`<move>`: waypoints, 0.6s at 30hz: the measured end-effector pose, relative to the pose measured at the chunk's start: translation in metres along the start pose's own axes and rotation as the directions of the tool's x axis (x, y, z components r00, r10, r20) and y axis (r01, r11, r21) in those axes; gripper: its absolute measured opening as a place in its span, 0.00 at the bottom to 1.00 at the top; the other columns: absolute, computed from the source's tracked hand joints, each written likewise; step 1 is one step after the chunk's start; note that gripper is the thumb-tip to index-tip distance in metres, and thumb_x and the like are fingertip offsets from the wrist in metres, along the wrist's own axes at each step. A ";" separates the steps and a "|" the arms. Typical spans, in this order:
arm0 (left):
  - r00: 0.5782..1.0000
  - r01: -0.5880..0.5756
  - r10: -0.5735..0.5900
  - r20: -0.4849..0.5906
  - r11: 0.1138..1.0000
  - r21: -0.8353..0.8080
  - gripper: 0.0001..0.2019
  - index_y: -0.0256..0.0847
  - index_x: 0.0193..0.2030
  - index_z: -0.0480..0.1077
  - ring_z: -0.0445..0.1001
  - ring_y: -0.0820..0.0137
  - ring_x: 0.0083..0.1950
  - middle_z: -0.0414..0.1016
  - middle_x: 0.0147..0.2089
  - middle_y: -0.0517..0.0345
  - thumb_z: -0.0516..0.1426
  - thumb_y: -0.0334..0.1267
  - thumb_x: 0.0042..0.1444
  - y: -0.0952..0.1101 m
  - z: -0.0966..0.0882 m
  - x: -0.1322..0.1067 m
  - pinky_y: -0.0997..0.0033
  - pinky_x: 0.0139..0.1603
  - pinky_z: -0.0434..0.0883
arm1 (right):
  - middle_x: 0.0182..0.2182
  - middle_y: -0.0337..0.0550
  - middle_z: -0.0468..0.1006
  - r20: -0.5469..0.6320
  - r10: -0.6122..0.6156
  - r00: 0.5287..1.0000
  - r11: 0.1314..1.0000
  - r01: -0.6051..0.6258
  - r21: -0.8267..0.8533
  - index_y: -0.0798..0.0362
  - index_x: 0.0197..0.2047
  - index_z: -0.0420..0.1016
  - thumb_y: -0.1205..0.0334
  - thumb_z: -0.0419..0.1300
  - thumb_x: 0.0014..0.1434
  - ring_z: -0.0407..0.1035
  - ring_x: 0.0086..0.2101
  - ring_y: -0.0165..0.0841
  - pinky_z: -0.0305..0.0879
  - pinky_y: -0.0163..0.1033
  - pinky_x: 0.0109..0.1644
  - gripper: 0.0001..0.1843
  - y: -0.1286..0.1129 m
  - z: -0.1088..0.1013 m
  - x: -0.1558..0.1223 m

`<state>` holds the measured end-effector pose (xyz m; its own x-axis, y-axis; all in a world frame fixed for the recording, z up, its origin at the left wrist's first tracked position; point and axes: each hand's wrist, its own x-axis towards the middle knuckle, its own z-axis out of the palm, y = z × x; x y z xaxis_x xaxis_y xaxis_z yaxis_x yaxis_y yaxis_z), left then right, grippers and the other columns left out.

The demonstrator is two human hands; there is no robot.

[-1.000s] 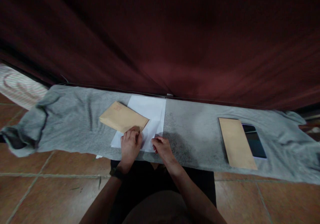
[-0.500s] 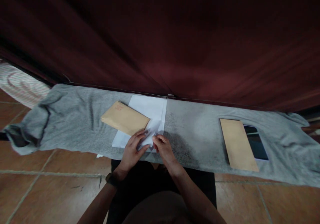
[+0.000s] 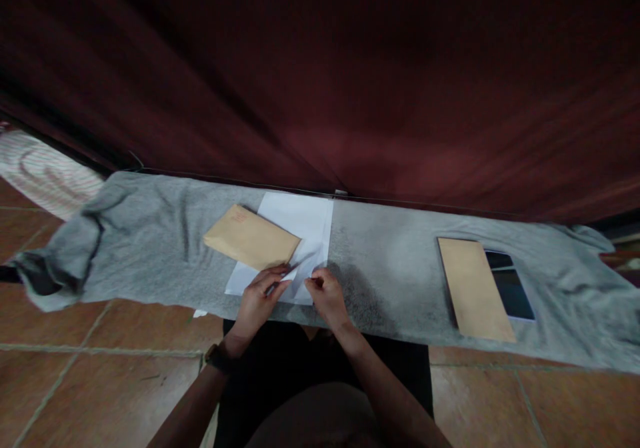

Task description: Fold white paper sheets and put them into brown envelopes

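Note:
Between my hands a folded white sheet of paper (image 3: 296, 277) is raised off larger white sheets (image 3: 295, 213) lying on the grey cloth. My left hand (image 3: 259, 299) grips its left edge between thumb and fingers. Opposite, my right hand (image 3: 327, 297) pinches the right side with curled fingers. Just beyond my left hand a brown envelope (image 3: 250, 236) with faint red print lies slanted, partly over the white sheets. How many layers the folded paper has, I cannot tell.
The grey cloth (image 3: 395, 255) covers a long narrow surface with a dark red curtain (image 3: 350, 101) behind it. At the right, a second brown envelope (image 3: 475, 288) partly covers a dark-screened phone (image 3: 513, 285). A striped cloth (image 3: 45, 171) hangs at far left above tiled floor.
My hands have drawn slightly apart, the left one moving a little to the left. The small paper between them has opened up and tilted. The envelopes stay where they were.

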<state>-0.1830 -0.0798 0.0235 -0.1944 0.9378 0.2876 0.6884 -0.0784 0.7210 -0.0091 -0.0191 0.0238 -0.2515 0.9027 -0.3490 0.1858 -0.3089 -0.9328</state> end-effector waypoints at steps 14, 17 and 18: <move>0.920 -0.382 0.329 0.215 0.876 0.295 0.19 0.43 0.58 0.71 0.66 0.57 0.70 0.73 0.64 0.47 0.55 0.28 0.60 0.009 0.002 -0.004 0.43 0.72 0.60 | 0.21 0.33 0.72 -0.026 0.017 1.000 1.000 -0.017 0.021 0.51 0.30 0.74 0.51 0.59 0.56 0.67 0.24 0.29 0.65 0.32 0.28 0.12 -0.003 0.012 0.036; 0.921 -0.347 0.232 0.314 0.856 0.384 0.33 0.40 0.67 0.63 0.58 0.56 0.74 0.65 0.70 0.44 0.54 0.24 0.53 0.004 -0.002 0.001 0.42 0.75 0.53 | 0.21 0.34 0.72 -0.056 -0.032 0.998 0.999 0.031 -0.010 0.48 0.25 0.72 0.55 0.58 0.55 0.66 0.26 0.30 0.64 0.33 0.32 0.09 -0.006 0.002 0.036; 0.922 -0.333 0.204 0.330 0.851 0.405 0.35 0.40 0.69 0.62 0.58 0.55 0.74 0.65 0.71 0.44 0.54 0.24 0.51 0.002 -0.003 0.001 0.43 0.75 0.53 | 0.22 0.34 0.73 -0.067 -0.048 0.997 0.999 0.047 -0.025 0.48 0.25 0.73 0.56 0.58 0.54 0.66 0.27 0.31 0.64 0.34 0.33 0.09 -0.007 -0.005 0.032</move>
<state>-0.1841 -0.0796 0.0268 0.1917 0.9600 0.2039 0.9340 -0.2423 0.2626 -0.0140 0.0136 0.0194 -0.1959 0.9347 -0.2966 0.1975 -0.2587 -0.9456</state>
